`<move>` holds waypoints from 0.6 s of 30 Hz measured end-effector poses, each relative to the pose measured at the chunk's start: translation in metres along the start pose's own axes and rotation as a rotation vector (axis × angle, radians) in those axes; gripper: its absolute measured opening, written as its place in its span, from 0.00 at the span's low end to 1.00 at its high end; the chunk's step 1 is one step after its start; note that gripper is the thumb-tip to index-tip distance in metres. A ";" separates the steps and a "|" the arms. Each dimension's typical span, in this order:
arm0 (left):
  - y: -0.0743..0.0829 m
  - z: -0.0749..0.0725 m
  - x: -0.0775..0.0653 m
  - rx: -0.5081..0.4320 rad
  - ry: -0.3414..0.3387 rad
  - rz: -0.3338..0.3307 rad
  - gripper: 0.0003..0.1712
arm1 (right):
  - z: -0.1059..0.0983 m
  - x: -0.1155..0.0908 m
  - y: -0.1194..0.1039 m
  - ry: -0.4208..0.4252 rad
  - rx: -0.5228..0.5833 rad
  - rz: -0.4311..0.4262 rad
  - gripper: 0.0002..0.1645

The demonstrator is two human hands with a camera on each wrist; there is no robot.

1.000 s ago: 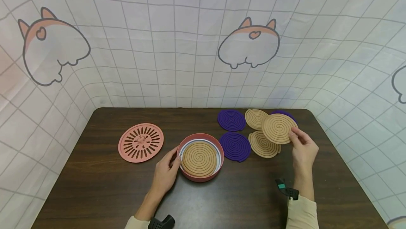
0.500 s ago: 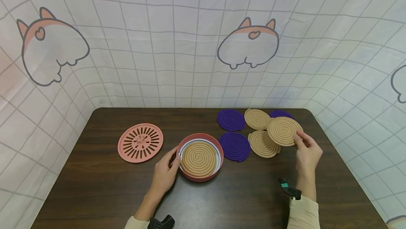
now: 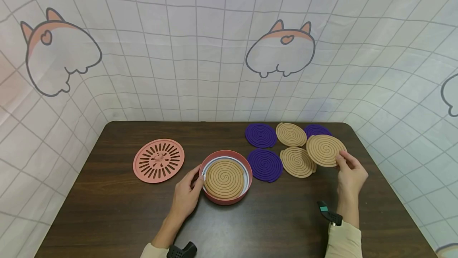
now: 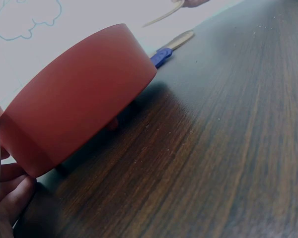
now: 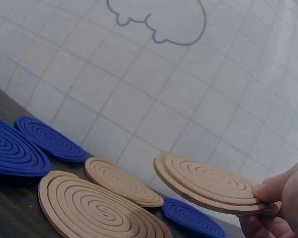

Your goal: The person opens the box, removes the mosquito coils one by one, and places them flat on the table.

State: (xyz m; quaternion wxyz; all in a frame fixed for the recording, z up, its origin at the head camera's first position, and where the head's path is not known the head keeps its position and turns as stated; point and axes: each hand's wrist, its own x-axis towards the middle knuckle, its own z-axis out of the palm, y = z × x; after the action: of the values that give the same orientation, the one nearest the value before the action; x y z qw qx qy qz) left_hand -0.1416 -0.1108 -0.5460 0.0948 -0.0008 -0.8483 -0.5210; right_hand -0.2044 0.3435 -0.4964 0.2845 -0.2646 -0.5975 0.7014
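Observation:
My right hand (image 3: 352, 176) pinches a tan mosquito coil (image 3: 325, 150) by its near right edge, thumb on top. In the right wrist view that coil (image 5: 208, 181) is raised above the other coils and slightly tilted. My left hand (image 3: 187, 194) grips the left side of a round red mosquito coil holder (image 3: 247, 186), thumb over the rim and fingers along the outer wall. Inside the holder, on a white liner, lies another tan coil (image 3: 224, 179). The left wrist view shows the holder's outer wall (image 4: 79, 94), its underside raised slightly off the table on small feet.
A pink slotted lid (image 3: 159, 160) lies to the left of the holder. Right of the holder are purple coils (image 3: 265, 165) and tan coils (image 3: 297, 162) in two rows. One purple coil (image 3: 316, 130) is partly hidden behind the held one. A patterned curtain (image 3: 214, 51) rises behind the table.
My right hand has moved right and slightly toward me with the tan coil, uncovering more of the coils behind it. My left hand and the holder have stayed put.

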 end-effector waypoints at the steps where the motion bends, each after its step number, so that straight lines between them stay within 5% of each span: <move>1: 0.000 0.000 0.000 0.002 0.001 0.001 0.23 | 0.000 0.000 0.000 0.003 -0.002 0.003 0.13; 18: 0.001 0.000 -0.001 -0.004 -0.005 0.002 0.23 | -0.012 0.007 0.007 0.058 -0.019 0.042 0.11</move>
State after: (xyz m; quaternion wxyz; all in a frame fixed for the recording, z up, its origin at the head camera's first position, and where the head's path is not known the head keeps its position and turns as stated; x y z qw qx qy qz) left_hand -0.1409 -0.1108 -0.5452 0.0934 -0.0032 -0.8475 -0.5226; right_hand -0.2012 0.3561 -0.5056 0.2844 -0.2998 -0.5900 0.6937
